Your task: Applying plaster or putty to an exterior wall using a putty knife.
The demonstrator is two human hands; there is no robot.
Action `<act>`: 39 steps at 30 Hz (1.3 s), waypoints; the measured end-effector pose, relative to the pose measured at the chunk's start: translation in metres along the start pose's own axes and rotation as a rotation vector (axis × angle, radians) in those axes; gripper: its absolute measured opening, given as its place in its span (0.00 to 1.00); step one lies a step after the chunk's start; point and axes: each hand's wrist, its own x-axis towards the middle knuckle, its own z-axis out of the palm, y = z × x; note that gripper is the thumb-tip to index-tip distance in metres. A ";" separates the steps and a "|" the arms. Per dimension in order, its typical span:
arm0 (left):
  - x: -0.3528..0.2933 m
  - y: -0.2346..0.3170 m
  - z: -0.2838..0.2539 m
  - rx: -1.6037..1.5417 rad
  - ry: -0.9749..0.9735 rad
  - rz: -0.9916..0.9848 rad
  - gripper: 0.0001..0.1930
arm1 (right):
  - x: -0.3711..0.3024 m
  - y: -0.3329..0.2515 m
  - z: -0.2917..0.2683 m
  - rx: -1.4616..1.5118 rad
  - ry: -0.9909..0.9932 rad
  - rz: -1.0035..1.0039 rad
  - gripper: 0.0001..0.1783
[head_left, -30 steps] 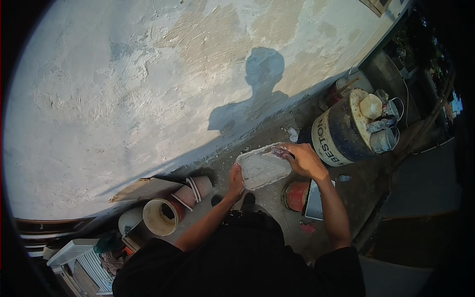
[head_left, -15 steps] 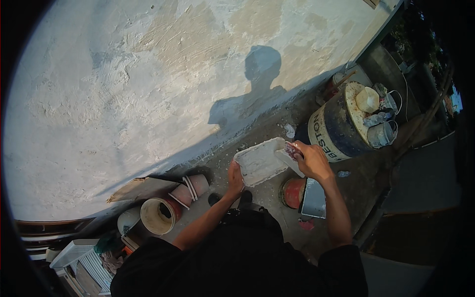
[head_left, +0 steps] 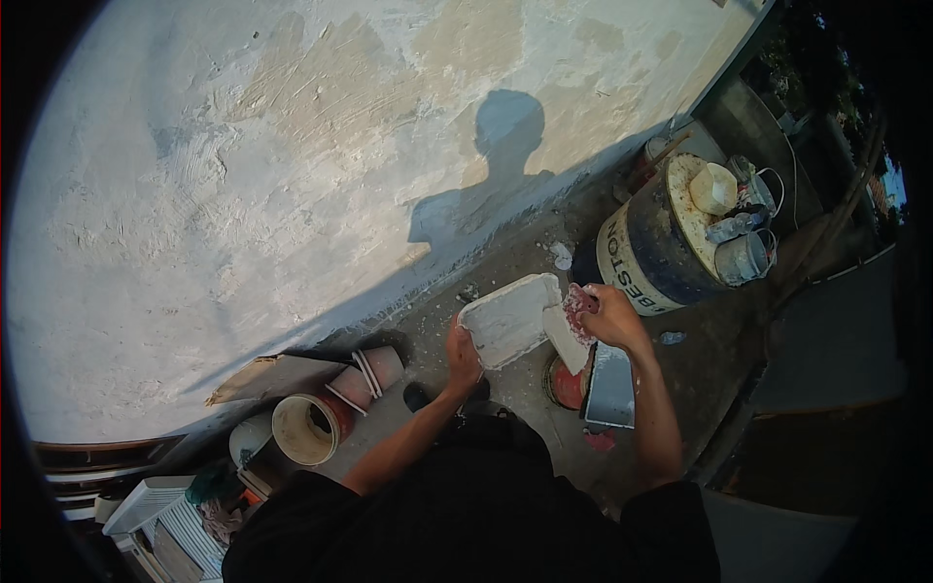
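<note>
Patchy wall [head_left: 292,204] ahead, left hand [head_left: 464,360] grips tray [head_left: 509,295] by its left end, right hand [head_left: 612,319] clamps scraper [head_left: 568,342] (handle spattered) at the other, and whitish paste [head_left: 513,325] could fall if the blade tips.

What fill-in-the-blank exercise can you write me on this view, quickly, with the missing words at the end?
1. Of the tray and the scraper, the left hand holds the ____.
2. The right hand grips the scraper by its ____.
3. The big drum stands on the person's ____ side.

Missing words: tray; handle; right.
</note>
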 end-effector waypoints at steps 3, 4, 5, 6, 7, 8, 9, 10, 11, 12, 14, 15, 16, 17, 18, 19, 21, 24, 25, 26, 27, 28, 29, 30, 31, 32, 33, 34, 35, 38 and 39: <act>0.001 -0.007 0.003 -0.036 0.007 0.024 0.24 | 0.007 0.021 0.006 0.172 -0.118 0.056 0.17; 0.001 -0.002 0.006 -0.022 0.009 0.017 0.24 | 0.007 0.020 0.007 0.174 -0.118 0.056 0.17; 0.001 0.001 0.008 -0.008 0.011 0.011 0.24 | 0.008 0.016 0.009 0.221 -0.174 0.068 0.15; 0.001 -0.003 0.007 -0.006 0.011 0.011 0.24 | 0.008 0.014 0.010 0.268 -0.231 0.080 0.13; 0.003 -0.006 0.007 -0.006 0.002 0.040 0.24 | 0.009 0.017 0.014 0.269 -0.232 0.077 0.13; 0.004 -0.008 0.007 -0.005 -0.007 0.068 0.24 | 0.011 0.023 0.021 0.281 -0.241 0.058 0.13; 0.003 -0.011 0.007 -0.003 -0.005 0.070 0.24 | 0.013 0.027 0.027 0.294 -0.249 0.039 0.14; 0.003 -0.006 0.012 -0.041 -0.009 0.074 0.25 | 0.013 0.030 0.031 0.297 -0.248 0.040 0.14; 0.003 -0.003 0.016 -0.079 -0.013 0.078 0.25 | 0.014 0.032 0.035 0.285 -0.233 0.029 0.13; 0.003 -0.004 0.016 -0.077 -0.016 0.077 0.25 | 0.014 0.033 0.038 0.272 -0.217 0.019 0.13; 0.004 -0.012 0.011 -0.098 0.031 0.006 0.25 | 0.014 0.026 0.041 0.351 -0.263 0.035 0.13; 0.004 -0.017 0.009 -0.094 0.030 0.005 0.25 | 0.014 0.021 0.042 0.425 -0.308 0.053 0.14; 0.004 -0.023 0.006 -0.091 0.038 0.008 0.25 | 0.014 0.011 0.041 0.428 -0.308 0.051 0.14; 0.004 -0.027 0.005 -0.087 0.046 0.009 0.26 | 0.012 -0.002 0.039 0.410 -0.339 0.072 0.14; 0.004 -0.030 0.002 -0.083 0.046 0.007 0.26 | 0.012 -0.007 0.039 0.392 -0.370 0.091 0.14; 0.004 -0.030 0.003 -0.087 0.033 -0.007 0.26 | 0.011 -0.004 0.042 0.394 -0.364 0.095 0.14; 0.006 -0.030 0.005 -0.089 0.014 -0.018 0.26 | 0.015 0.010 0.056 0.501 -0.349 0.065 0.15; 0.006 -0.031 0.006 -0.177 0.033 -0.038 0.25 | 0.019 0.018 0.069 0.497 -0.369 0.019 0.17; 0.006 -0.032 0.005 -0.176 0.042 -0.051 0.25 | 0.019 0.017 0.069 0.499 -0.369 0.018 0.17; 0.005 -0.032 0.003 -0.176 0.050 -0.065 0.25 | 0.019 0.015 0.069 0.524 -0.385 0.020 0.18; 0.005 -0.033 0.001 -0.173 0.049 -0.064 0.25 | 0.020 0.013 0.070 0.548 -0.401 0.023 0.18; 0.005 -0.033 0.000 -0.151 0.054 -0.071 0.25 | 0.020 0.012 0.071 0.549 -0.400 0.021 0.18; 0.006 -0.033 -0.001 -0.128 0.059 -0.078 0.24 | 0.019 0.010 0.073 0.609 -0.395 0.005 0.18; 0.007 -0.033 -0.003 -0.126 0.058 -0.076 0.24 | 0.019 0.009 0.075 0.669 -0.390 -0.012 0.17; 0.008 -0.033 -0.004 -0.123 0.038 -0.055 0.24 | 0.019 0.006 0.074 0.671 -0.390 -0.014 0.17; 0.010 -0.033 -0.006 -0.120 0.019 -0.035 0.23 | 0.019 0.003 0.073 0.704 -0.401 -0.011 0.17; 0.009 -0.033 -0.006 -0.118 0.019 -0.032 0.23 | 0.019 0.001 0.073 0.737 -0.413 -0.009 0.17; 0.009 -0.028 -0.001 -0.188 0.030 -0.054 0.23 | 0.020 0.005 0.075 0.740 -0.407 -0.009 0.17; 0.009 -0.023 0.002 -0.258 0.042 -0.075 0.23 | 0.023 0.011 0.080 0.708 -0.402 -0.014 0.17; 0.010 -0.016 0.000 -0.219 0.039 -0.059 0.23 | 0.023 0.004 0.080 0.740 -0.400 0.000 0.18; 0.011 -0.015 0.000 -0.217 0.039 -0.057 0.23 | 0.023 -0.001 0.079 0.803 -0.404 0.023 0.19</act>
